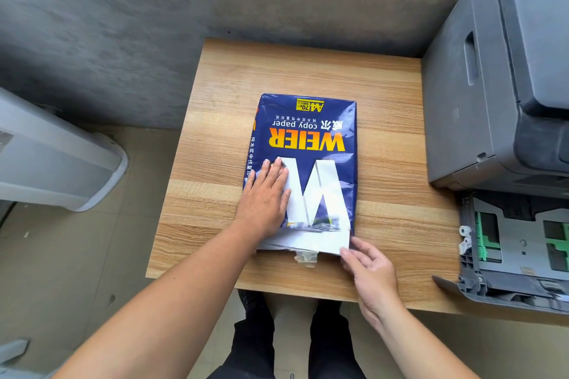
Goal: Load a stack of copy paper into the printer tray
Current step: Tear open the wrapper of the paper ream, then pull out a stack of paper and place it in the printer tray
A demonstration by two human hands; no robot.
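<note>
Unwrapping step: left hand (264,194) flat and unclenched on the ream (303,163), right hand (369,268) pinching its torn near-end wrapper (308,241); next, slide sheets out toward the printer tray (471,255).

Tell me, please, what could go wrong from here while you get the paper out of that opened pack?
The right hand pinches only the near right corner of the white sheets at the torn end of the blue paper pack, so pulling there may crease or fan them.

The left hand presses flat on the pack; if it lifts, the whole pack could slide across the wooden table.

The open printer tray juts out at the right, where a swinging stack could knock its green guides.
</note>
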